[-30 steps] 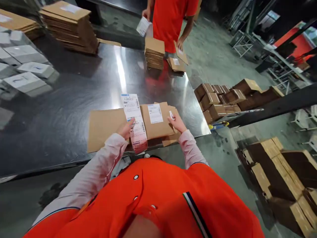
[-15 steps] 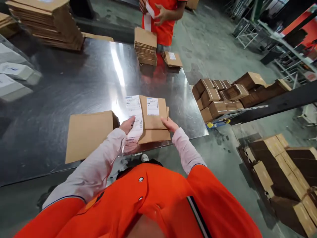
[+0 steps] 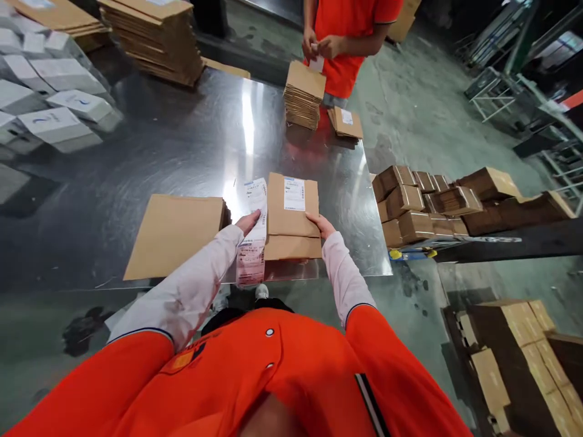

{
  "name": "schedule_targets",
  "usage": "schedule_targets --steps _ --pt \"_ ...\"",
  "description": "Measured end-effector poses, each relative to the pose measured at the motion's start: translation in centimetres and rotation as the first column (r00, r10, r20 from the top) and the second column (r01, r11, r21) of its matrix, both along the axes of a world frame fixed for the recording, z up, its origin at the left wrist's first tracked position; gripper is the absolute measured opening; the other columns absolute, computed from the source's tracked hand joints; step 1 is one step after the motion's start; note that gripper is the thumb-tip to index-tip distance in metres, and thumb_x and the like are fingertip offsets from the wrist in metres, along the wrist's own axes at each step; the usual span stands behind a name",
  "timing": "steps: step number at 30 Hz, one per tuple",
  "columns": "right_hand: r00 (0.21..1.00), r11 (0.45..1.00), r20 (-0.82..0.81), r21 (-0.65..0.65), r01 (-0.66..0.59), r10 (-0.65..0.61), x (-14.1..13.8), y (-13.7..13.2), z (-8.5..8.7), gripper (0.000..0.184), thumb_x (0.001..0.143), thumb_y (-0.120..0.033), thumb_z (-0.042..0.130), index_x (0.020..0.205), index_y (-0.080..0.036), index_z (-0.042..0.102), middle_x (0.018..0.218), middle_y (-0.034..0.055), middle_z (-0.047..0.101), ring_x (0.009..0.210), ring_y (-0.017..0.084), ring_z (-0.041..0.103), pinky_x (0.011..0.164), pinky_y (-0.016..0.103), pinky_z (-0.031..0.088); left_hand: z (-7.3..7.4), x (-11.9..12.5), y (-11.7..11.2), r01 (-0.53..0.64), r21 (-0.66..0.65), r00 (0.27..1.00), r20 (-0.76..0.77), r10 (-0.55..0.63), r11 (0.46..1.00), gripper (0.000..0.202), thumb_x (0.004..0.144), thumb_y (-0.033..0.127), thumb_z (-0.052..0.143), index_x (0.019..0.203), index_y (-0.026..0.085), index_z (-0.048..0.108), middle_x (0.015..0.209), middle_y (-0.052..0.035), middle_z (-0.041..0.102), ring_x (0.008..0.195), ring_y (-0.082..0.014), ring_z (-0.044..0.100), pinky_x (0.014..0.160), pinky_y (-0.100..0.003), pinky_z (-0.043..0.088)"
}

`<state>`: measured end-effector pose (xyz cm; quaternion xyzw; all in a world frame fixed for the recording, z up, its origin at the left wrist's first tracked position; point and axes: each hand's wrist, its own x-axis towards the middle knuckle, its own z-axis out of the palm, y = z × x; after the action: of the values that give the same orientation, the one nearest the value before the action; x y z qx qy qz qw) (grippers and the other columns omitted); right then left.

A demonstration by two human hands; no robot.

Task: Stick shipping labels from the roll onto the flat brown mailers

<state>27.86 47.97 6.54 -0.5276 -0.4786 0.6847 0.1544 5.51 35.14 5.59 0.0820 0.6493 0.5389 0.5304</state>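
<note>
My left hand is closed on a strip of printed shipping labels. The strip's lower end hangs over the table's front edge. Right beside it lies a flat folded cardboard box with a white label on its upper part. My right hand grips that box by its right edge, thumb on top; the fingers underneath are hidden. Another piece of cardboard shows below the box. To the left of my left hand rests a stack of flat cardboard.
Across the metal table, a co-worker's hands hold a small paper near a cardboard stack and labelled flat boxes. White boxes fill the left side. Bundled cartons stand beyond the right edge.
My view has swung left, bringing more white boxes in. The label strip now lies straighter, its top moved closer to the box. The co-worker's hands have come together over the paper.
</note>
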Motion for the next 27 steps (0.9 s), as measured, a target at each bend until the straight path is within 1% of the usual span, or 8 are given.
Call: schedule_targets --steps 4,6,10,13,15,18,22,27 --pt "0.964 0.932 0.217 0.355 0.072 -0.157 1.5 -0.9 2.7 0.102 0.060 -0.031 0.089 0.146 -0.010 0.040 0.148 0.0224 0.049 0.136 0.029 0.050 0.116 0.044 0.042 1.8 -1.1 -6.0 -0.050 -0.041 0.996 0.073 0.053 0.998 0.027 0.078 0.037 0.075 0.085 0.013 0.066 0.075 -0.0077 0.072 0.069 -0.0206 0.069 0.068 -0.032 0.058" --pt "0.970 0.885 0.228 0.465 -0.033 -0.084 0.7 -3.2 3.9 0.084 0.064 -0.040 0.086 0.136 -0.011 0.053 0.136 0.0199 0.059 0.126 0.029 0.058 0.110 0.043 0.047 2.9 -1.2 -10.6 -0.074 0.001 0.994 0.085 0.073 0.997 0.035 0.067 0.038 0.084 0.087 0.014 0.068 0.078 -0.0062 0.074 0.072 -0.0203 0.070 0.069 -0.030 0.058" --pt "0.880 0.859 -0.036 0.240 -0.453 0.474 -5.1 -12.0 3.8 0.053 0.073 -0.054 0.077 0.108 -0.016 0.068 0.104 0.0101 0.072 0.089 0.020 0.068 0.084 0.035 0.059 4.7 -0.4 -19.3 -0.059 0.003 0.998 0.021 0.059 0.998 0.059 0.042 0.047 0.095 0.085 0.015 0.071 0.080 -0.0057 0.076 0.069 -0.0226 0.069 0.063 -0.031 0.058" --pt "0.848 0.878 -0.237 0.207 -0.432 0.474 -10.1 -19.1 2.3 0.050 0.072 -0.055 0.077 0.104 -0.018 0.065 0.101 0.0064 0.072 0.082 0.016 0.066 0.077 0.029 0.058 6.0 -0.1 -23.3 -0.004 -0.077 0.996 -0.084 -0.002 0.997 0.059 0.038 0.053 0.093 0.078 0.016 0.072 0.075 -0.0064 0.075 0.066 -0.0247 0.068 0.058 -0.031 0.056" --pt "0.837 0.884 -0.284 0.167 -0.437 0.468 -12.4 -22.4 1.7 0.048 0.075 -0.057 0.074 0.100 -0.018 0.063 0.096 0.0061 0.073 0.079 0.016 0.066 0.075 0.030 0.059 6.8 -0.6 -24.7 -0.064 -0.043 0.984 -0.171 0.056 0.997 0.058 0.039 0.053 0.093 0.079 0.016 0.074 0.076 -0.0066 0.075 0.073 -0.0261 0.069 0.063 -0.030 0.056" --pt "0.730 0.787 -0.300 0.158 -0.596 0.614 -14.5 -24.6 2.1 0.048 0.070 -0.052 0.080 0.100 -0.018 0.064 0.097 0.0057 0.073 0.085 0.018 0.069 0.081 0.033 0.059 7.3 -2.0 -25.8 -0.283 0.087 0.916 -0.271 0.296 0.955 0.057 0.044 0.052 0.091 0.085 0.016 0.075 0.084 -0.0071 0.076 0.082 -0.0257 0.069 0.070 -0.029 0.056" --pt "0.756 0.739 -0.137 0.379 -0.557 0.640 -16.8 -24.1 4.2 0.042 0.073 -0.040 0.081 0.108 -0.021 0.069 0.105 0.0052 0.074 0.094 0.020 0.070 0.091 0.035 0.056 6.4 -3.3 -26.1 -0.383 0.105 0.881 -0.258 0.397 0.918 0.047 0.051 0.048 0.087 0.078 0.013 0.075 0.076 -0.0063 0.074 0.069 -0.0209 0.065 0.065 -0.029 0.054" --pt "0.738 0.607 0.084 0.510 -0.609 0.670 -19.0 -23.3 5.9 0.012 0.083 -0.032 0.071 0.084 -0.022 0.077 0.086 0.0019 0.076 0.085 0.020 0.071 0.090 0.036 0.056 5.1 -3.7 -25.4 -0.453 -0.003 0.854 -0.288 0.433 0.892 0.032 0.063 0.042 0.081 0.065 0.013 0.068 0.061 -0.0032 0.066 0.059 -0.0181 0.059 0.053 -0.025 0.046"
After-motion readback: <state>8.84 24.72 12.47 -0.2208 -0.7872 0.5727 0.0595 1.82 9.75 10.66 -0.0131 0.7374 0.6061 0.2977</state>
